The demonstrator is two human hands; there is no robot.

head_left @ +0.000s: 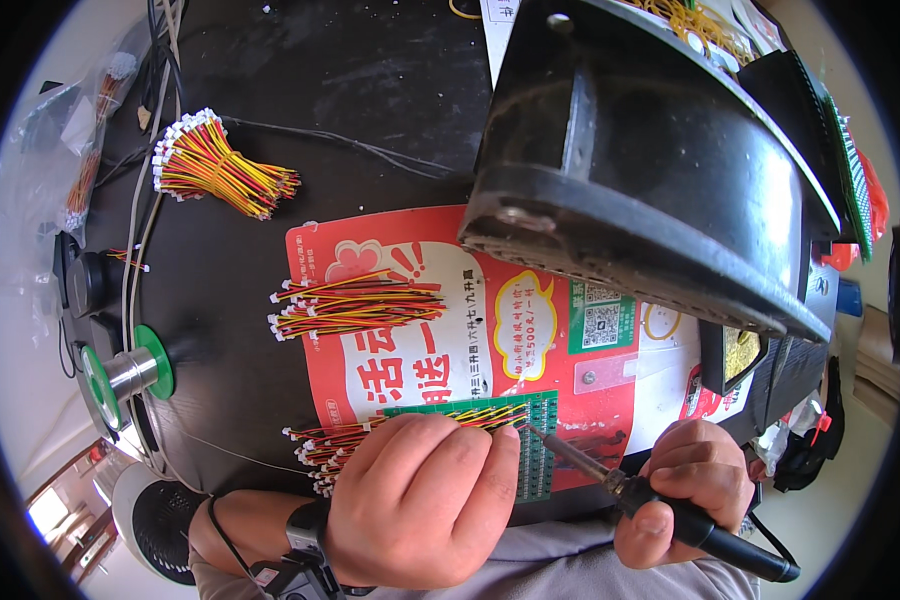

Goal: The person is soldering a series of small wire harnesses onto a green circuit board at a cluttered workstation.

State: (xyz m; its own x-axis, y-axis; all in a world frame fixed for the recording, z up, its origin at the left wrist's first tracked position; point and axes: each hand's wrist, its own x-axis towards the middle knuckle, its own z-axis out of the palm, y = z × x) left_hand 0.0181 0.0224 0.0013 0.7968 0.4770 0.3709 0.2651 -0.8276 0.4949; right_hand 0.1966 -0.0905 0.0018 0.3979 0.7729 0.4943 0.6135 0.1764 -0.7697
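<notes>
My left hand (425, 500) is closed in a pinch over a green circuit board (540, 465). A thin strand of solder wire (240, 452) runs from a spool (130, 375) toward this hand; the pinched part is hidden by the fingers. Red, yellow and black wires with white connectors (315, 455) lie across the board, partly under the hand. In my right hand (695, 490) is a soldering iron (685, 515), gripped by its black handle. Its tip meets the board close to the left fingertips, by the wire ends.
A large black fume-fan housing (640, 170) overhangs the work from the right. A red and white printed sheet (440, 225) lies beneath, bearing a loose wire bundle (360, 305). Another bundle (225, 170) is banded farther left. A tip cleaner (740, 355) stands at right.
</notes>
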